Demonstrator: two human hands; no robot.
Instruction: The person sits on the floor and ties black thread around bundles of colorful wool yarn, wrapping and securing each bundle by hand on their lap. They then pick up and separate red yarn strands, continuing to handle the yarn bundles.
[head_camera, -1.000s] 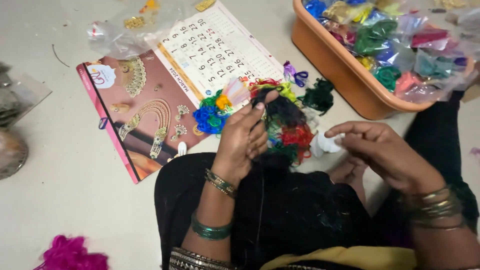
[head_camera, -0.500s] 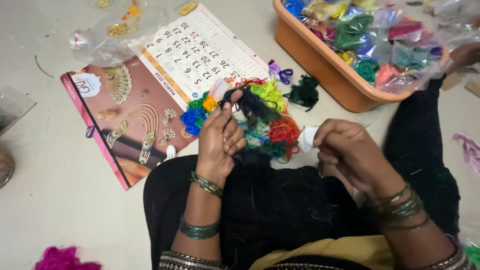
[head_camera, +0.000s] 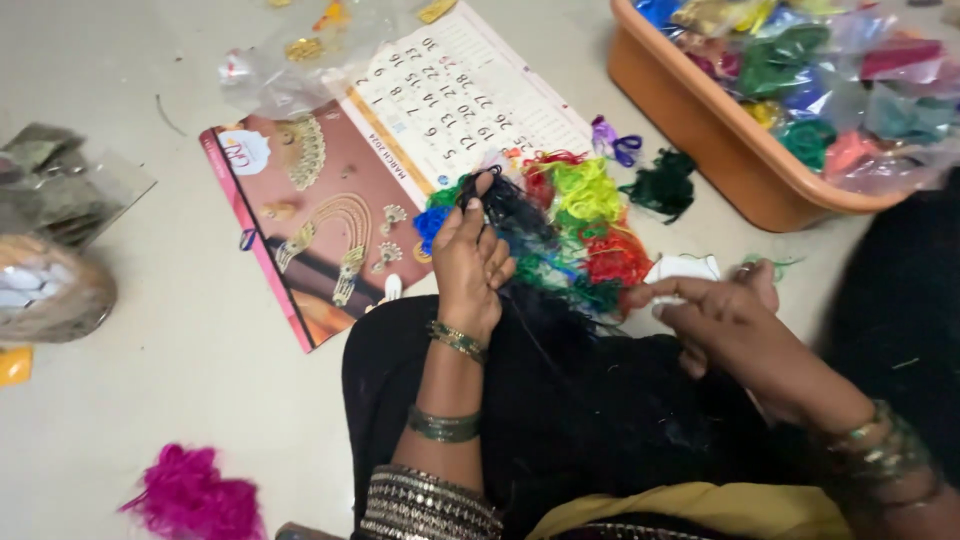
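My left hand is closed on a tuft of dark thread, lifted over a pile of green, yellow, red and blue thread that lies on a wall calendar on the floor. My right hand pinches a small white piece just right of the pile, above my lap in black cloth. A dark strand runs from the tuft down toward my lap.
An orange plastic tub of bagged coloured threads stands at top right. A dark green tuft and a purple tuft lie beside it. A pink tuft lies at bottom left. Clear bags and packets sit at top and left.
My left hand has closed on the dark tuft and stayed over the pile. My right hand has shifted right and lower with the white piece. The view has swung.
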